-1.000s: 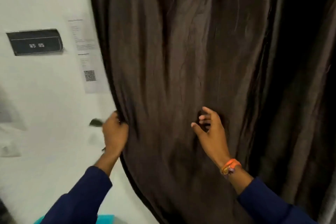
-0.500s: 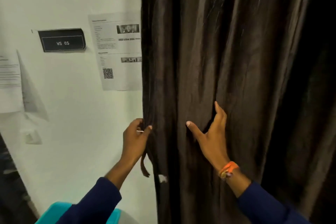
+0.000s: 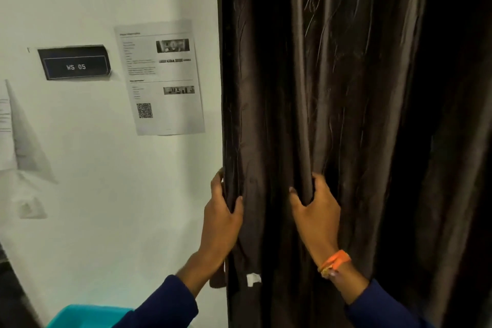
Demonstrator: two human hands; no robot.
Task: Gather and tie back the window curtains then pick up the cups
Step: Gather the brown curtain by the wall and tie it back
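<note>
A dark brown curtain hangs in long folds over the right two thirds of the view. My left hand grips its left edge, thumb in front and fingers wrapped behind the cloth. My right hand, with an orange band at the wrist, grips a fold of the curtain a little further right, thumb and fingers closed round it. A short strip of the same dark cloth dangles below my left hand next to a small white tag. No cups are in view.
A white wall fills the left side. On it are a dark sign reading WS 05, a printed sheet with a QR code and another paper at the far left. A turquoise object shows at the bottom.
The curtain's left edge has been pushed right, uncovering the printed sheet. My right hand went from flat against the cloth to gripping a fold; my left hand took a fuller hold of the edge.
</note>
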